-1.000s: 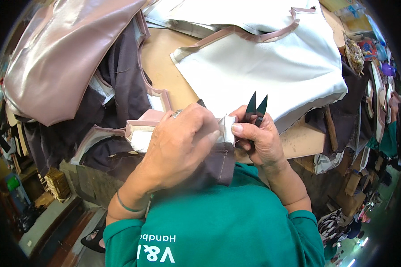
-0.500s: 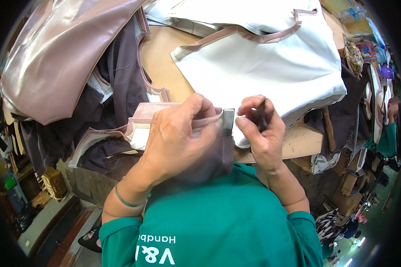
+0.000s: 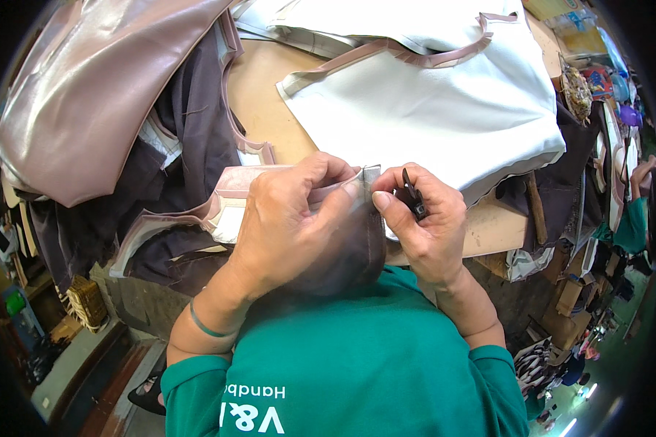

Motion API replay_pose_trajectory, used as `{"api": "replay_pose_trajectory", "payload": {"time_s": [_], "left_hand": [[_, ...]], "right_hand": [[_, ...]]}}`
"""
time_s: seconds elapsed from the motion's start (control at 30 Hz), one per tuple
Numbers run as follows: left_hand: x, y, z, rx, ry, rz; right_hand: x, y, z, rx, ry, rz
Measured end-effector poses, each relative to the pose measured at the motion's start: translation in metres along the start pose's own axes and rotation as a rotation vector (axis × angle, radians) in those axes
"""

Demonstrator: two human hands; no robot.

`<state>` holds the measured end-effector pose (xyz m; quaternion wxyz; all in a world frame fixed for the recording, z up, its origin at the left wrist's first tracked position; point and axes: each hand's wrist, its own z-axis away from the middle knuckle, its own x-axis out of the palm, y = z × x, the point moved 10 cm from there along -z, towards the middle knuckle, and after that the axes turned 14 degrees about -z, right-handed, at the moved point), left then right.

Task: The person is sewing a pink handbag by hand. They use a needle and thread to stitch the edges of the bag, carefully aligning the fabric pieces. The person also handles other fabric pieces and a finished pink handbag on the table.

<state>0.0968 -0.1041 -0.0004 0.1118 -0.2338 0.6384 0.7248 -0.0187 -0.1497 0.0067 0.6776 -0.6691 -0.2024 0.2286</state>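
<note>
My left hand (image 3: pixel 280 215) pinches the folded edge of a dusty-pink leather piece (image 3: pixel 240 176) with dark brown lining (image 3: pixel 346 251) hanging below it. At the end of that edge, just past my left fingertips, a short grey strip (image 3: pixel 372 175) stands up. My right hand (image 3: pixel 434 229) has its thumb and forefinger closed together at the right side of this strip; whether they grip it I cannot tell. Small black snips (image 3: pixel 413 198) are tucked in the curled right fingers, one dark tip pointing up.
A white panel with pink trim (image 3: pixel 430 109) covers much of the tan table (image 3: pixel 262 95). At the left lies a large shiny pink leather piece (image 3: pixel 102 102) over dark lining. A wooden handle (image 3: pixel 537 207) rests at the table's right edge. Another person's arm (image 3: pixel 638 204) shows at far right.
My right hand has moved left to the grey strip, its thumb and forefinger closing there. The snips have turned in its fingers. My left hand keeps its hold.
</note>
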Motion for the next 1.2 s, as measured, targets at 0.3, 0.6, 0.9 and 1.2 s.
{"api": "replay_pose_trajectory", "payload": {"time_s": [0.3,0.6,0.9,1.2], "left_hand": [[-0.002,-0.005,0.003,-0.081,-0.065,0.244],[-0.012,0.023,0.013,0.138,-0.039,-0.107],[-0.007,0.031,0.027,0.236,-0.022,-0.078],[-0.007,0.046,0.033,0.351,0.026,-0.367]], "right_hand": [[0.005,0.013,0.001,0.111,-0.03,-0.387],[0.022,0.019,0.004,0.332,-0.188,-0.618],[0.037,0.032,0.014,0.55,-0.341,-0.882],[0.026,0.003,0.008,0.188,-0.471,-0.335]]}}
